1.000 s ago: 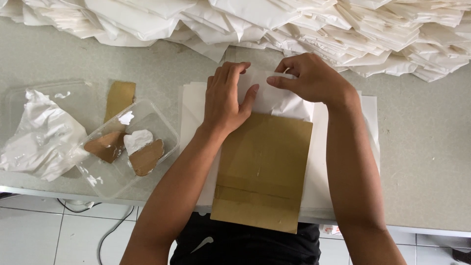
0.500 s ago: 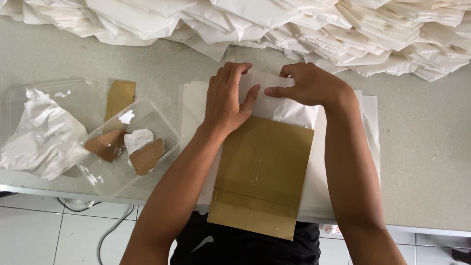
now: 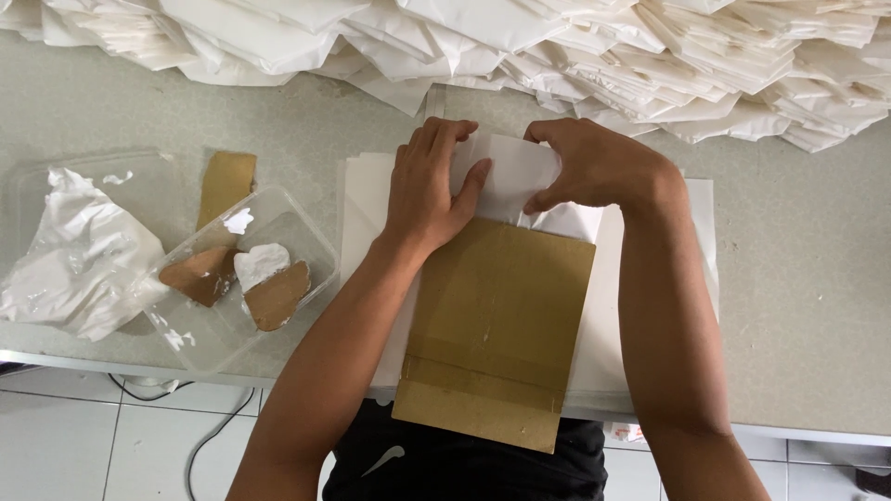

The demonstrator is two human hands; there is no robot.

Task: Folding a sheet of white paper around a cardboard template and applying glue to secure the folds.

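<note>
Folding a white sheet [image 3: 510,176] over the top of the brown card [image 3: 497,320] at the surface's near edge; left hand [image 3: 429,186] presses flat, right hand [image 3: 594,165] pinches the flap. Next, I judge, a firm crease.

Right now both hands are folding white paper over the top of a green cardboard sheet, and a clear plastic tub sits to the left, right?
Nearly. The cardboard sheet is brown, not green; the head view shows this. The rest holds: the left hand and right hand press white paper over its top edge, and the clear plastic tub sits to the left.
</note>
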